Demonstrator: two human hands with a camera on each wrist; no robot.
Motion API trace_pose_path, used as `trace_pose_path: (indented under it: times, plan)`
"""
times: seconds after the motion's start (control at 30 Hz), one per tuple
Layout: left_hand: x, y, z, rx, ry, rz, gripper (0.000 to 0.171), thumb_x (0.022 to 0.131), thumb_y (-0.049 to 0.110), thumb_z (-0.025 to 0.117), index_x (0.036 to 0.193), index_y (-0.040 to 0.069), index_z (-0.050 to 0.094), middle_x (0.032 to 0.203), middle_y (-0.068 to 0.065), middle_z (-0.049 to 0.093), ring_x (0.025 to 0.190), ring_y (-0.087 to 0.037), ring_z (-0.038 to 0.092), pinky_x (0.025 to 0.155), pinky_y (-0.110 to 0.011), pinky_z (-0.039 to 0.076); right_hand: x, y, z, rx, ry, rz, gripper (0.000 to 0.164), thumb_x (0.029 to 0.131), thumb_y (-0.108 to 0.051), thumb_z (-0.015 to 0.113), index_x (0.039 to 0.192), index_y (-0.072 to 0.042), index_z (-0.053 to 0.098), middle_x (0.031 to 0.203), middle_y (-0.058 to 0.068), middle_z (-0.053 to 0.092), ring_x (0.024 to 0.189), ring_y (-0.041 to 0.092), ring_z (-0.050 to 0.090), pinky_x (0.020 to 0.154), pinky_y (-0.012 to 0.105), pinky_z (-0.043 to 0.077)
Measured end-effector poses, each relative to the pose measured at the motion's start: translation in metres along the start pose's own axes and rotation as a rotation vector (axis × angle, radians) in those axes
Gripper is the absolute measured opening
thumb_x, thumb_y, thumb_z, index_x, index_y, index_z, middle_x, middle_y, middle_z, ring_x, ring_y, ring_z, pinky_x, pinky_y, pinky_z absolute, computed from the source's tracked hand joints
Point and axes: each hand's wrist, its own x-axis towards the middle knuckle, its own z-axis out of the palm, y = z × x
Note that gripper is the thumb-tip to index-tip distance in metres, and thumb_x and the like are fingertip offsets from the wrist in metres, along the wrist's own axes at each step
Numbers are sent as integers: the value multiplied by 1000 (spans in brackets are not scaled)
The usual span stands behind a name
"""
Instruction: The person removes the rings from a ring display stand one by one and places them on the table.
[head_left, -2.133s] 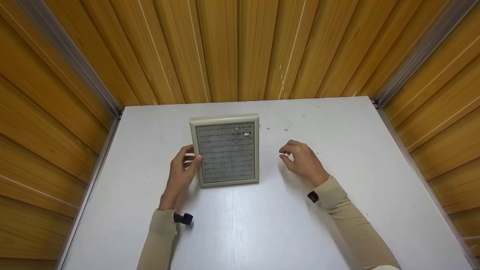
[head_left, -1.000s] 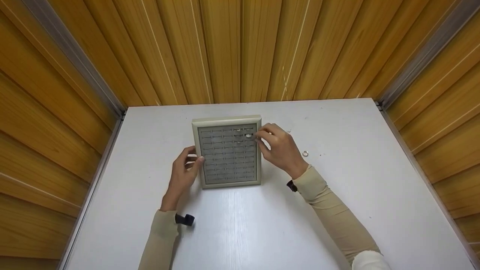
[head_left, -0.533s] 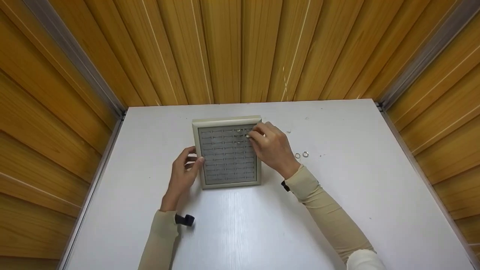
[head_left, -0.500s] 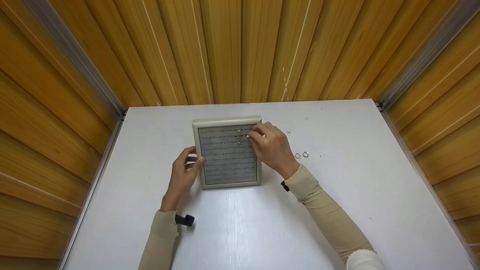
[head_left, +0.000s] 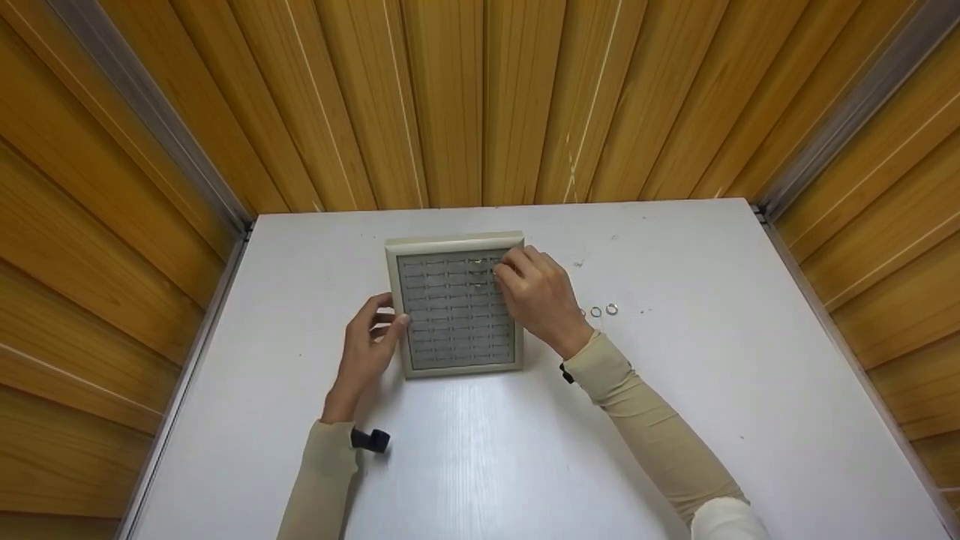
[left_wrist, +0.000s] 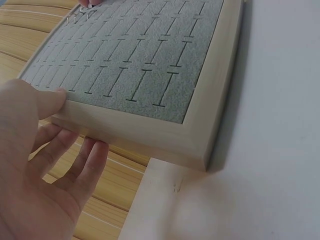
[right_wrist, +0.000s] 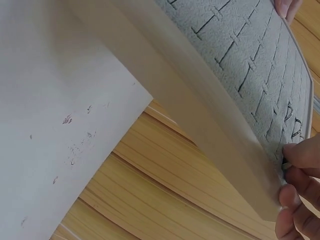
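A ring display tray (head_left: 457, 315) with a pale frame and rows of slits in grey foam stands tilted up on the table. My left hand (head_left: 367, 345) grips its left edge, thumb on the front of the frame (left_wrist: 120, 122) and fingers behind. At the upper right corner of the foam, my right hand (head_left: 541, 296) pinches a small ring (right_wrist: 286, 162), mostly hidden by the fingertips. Slim rings (right_wrist: 289, 111) sit in slits close beside those fingers, and in the left wrist view rings (left_wrist: 76, 17) stand up from the foam's far end.
On the white table (head_left: 465, 457), right of the tray, lie loose rings (head_left: 613, 309), one partly hidden behind my right wrist. Small marks (head_left: 578, 263) dot the surface. Wood-look panel walls (head_left: 442, 105) enclose the back and sides.
My right hand has moved left from over the table to the tray's upper right corner, uncovering loose rings on the table. My left hand keeps its grip on the tray.
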Motion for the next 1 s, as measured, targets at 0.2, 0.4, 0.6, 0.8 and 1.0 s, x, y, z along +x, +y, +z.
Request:
trace_pose_path:
  times: [0.2,0.4,0.6,0.8,1.0]
  plan:
    - [-2,7,3,31,11,-21,39,106,17,70,143,11,62,133,-12,65,115,-31,70,103,-49,59,-1,0,2,-4,5,-11,11,105,-7,67,102,1,74,100,10,68,87,25,65,68,36,60]
    - [-3,13,4,25,14,-30,39,106,14,69,143,8,61,132,-15,65,115,-34,70,103,-52,59,-1,1,2,30,4,-14,12,107,-6,63,103,1,71,101,11,66,87,24,63,71,33,62]
    - [0,1,1,16,2,-6,39,105,22,71,143,15,63,133,-9,66,113,-28,70,101,-48,60,-1,3,0,99,-6,8,13,109,-8,62,103,0,71,101,10,65,89,23,63,73,32,62]
    - [1,-3,-1,-1,-10,25,39,105,24,72,143,15,63,132,-8,66,112,-26,71,99,-46,62,-2,6,-2,181,-49,40,16,111,-11,58,106,-3,70,104,8,65,93,21,62,78,29,62]
    - [0,-2,0,5,-7,15,40,105,21,72,142,13,63,133,-9,66,113,-27,71,99,-46,62,-4,9,-3,236,-66,48,15,111,-10,59,107,-2,70,105,8,64,95,21,62,81,29,62]
